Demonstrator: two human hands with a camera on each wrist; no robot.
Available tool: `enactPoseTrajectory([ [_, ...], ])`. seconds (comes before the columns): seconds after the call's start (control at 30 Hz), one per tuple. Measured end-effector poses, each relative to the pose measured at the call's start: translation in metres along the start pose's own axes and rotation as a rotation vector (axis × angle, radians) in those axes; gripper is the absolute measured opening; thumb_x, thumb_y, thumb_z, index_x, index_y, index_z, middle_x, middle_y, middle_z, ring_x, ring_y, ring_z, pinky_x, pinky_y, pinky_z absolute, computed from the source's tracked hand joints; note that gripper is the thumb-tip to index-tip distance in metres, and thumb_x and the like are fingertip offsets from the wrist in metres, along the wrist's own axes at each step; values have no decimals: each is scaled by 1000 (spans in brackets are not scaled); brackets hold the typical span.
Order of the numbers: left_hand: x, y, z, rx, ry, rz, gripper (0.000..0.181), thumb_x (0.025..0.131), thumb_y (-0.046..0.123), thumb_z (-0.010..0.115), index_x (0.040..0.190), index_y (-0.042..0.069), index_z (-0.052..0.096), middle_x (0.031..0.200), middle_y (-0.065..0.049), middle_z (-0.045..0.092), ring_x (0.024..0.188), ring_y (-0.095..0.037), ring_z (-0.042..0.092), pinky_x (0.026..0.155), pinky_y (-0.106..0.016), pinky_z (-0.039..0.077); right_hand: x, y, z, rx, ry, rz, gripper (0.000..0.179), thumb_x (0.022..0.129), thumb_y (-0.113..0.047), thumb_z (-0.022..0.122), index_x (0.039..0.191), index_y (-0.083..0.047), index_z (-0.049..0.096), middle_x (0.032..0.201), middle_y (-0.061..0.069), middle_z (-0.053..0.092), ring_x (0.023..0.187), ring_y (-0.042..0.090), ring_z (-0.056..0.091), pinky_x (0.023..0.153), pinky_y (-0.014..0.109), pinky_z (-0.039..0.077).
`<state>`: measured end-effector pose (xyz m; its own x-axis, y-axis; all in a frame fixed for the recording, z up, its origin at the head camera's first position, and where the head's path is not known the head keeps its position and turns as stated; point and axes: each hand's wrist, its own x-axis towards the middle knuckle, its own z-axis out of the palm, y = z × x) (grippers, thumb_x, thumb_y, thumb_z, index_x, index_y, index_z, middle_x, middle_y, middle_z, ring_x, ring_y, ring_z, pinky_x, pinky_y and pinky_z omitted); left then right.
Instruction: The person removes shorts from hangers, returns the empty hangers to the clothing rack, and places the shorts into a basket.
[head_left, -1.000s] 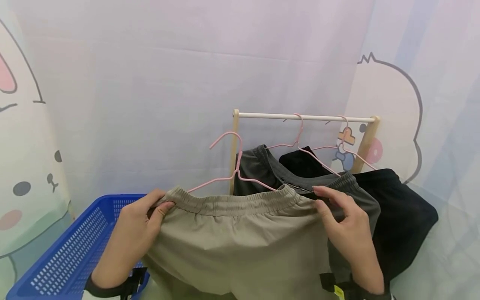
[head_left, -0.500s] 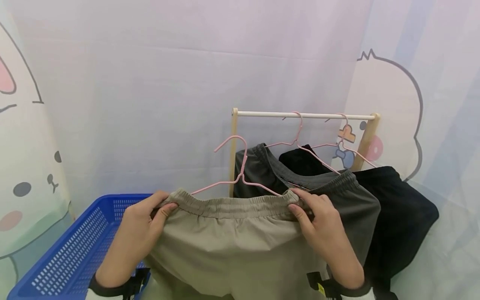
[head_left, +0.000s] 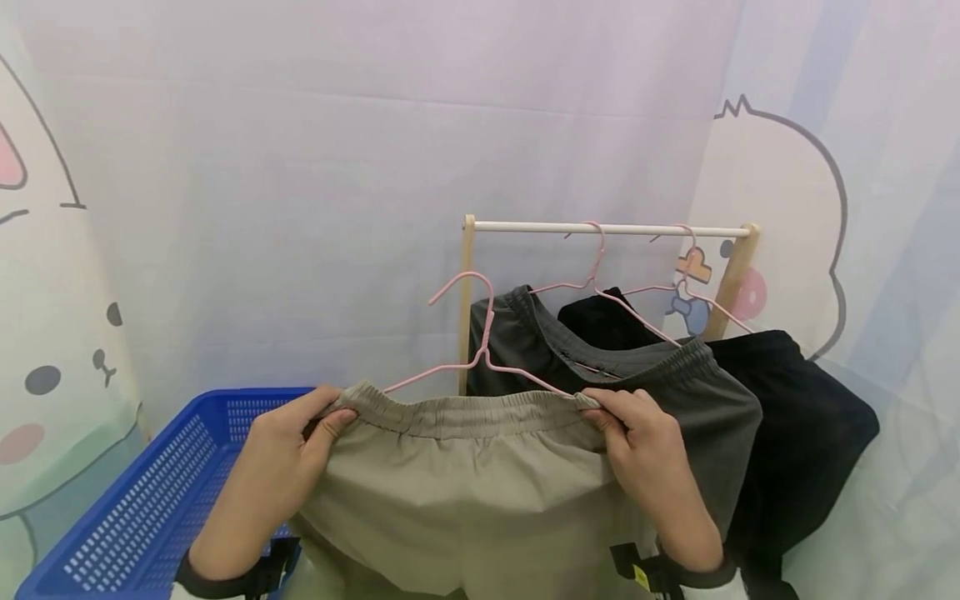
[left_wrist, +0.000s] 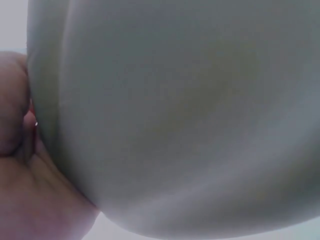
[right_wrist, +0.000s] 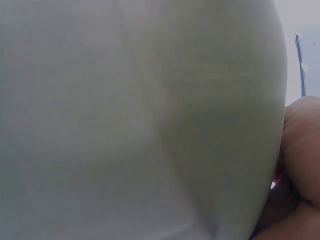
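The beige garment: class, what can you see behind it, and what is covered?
Behind the beige garment show a dark grey garment and a wooden post; the post's lower end and the grey garment's lower left are covered.

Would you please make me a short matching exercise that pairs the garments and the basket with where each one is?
Column one
1. Blue basket
2. Black garment
3. Beige garment
4. Grey garment

Column two
A. Held at the waistband by the left hand and right hand
B. Hanging from the rail, farther left
C. Left of the rail in the head view
D. Hanging from the rail, farther right

Pairs: 1-C, 2-D, 3-A, 4-B
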<state>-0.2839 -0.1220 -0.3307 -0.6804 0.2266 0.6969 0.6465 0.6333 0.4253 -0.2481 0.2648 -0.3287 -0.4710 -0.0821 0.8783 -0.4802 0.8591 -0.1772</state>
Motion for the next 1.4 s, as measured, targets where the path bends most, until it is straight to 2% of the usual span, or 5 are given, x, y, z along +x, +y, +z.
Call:
enactPoseTrajectory([
  [0.2, 0, 0, -3, -2, -49, -42, 12, 106, 25, 60, 109, 25, 71, 84, 8, 63, 65, -6, 51, 58, -28, 44, 0, -1, 0, 13, -10, 2, 26, 82, -2, 82, 105, -15, 82, 88, -4, 76, 69, 6, 46, 59, 15, 37],
  [0.33, 1, -1, -4, -8, -68, -42, 14, 107, 25, 60, 113, 23, 72, 93, 5, 69, 71, -6, 56, 61, -30, 46, 0, -1, 1, 14, -6, -8, 27, 81, -2, 83, 105, -15, 82, 87, -4, 76, 69, 6, 46, 59, 16, 37],
  [0.6, 0, -1, -4, -8, -67, -21, 13, 107, 26, 59, 111, 24, 71, 88, 8, 66, 69, -5, 53, 61, -30, 45, -1, -3, 0, 14, -9, 1, 27, 81, -2, 82, 105, -16, 82, 88, -5, 76, 70, 5, 46, 60, 16, 38],
  [0.9, 0, 0, -4, 14, -65, -33, 19, 108, 25, 58, 118, 18, 73, 107, -2, 73, 91, -16, 66, 74, -43, 53, -1, -4, 0, 14, -51, 30, 26, 82, -3, 83, 103, -16, 82, 82, -7, 72, 68, 3, 43, 57, 16, 37],
  [1.4, 0, 7, 1, 39, -36, 2, 14, 106, 25, 61, 113, 22, 73, 101, 3, 71, 84, -10, 61, 69, -38, 50, 0, -5, -4, 3, -59, -7, 27, 80, -4, 84, 103, -19, 83, 75, -11, 65, 68, 2, 44, 56, 17, 38],
])
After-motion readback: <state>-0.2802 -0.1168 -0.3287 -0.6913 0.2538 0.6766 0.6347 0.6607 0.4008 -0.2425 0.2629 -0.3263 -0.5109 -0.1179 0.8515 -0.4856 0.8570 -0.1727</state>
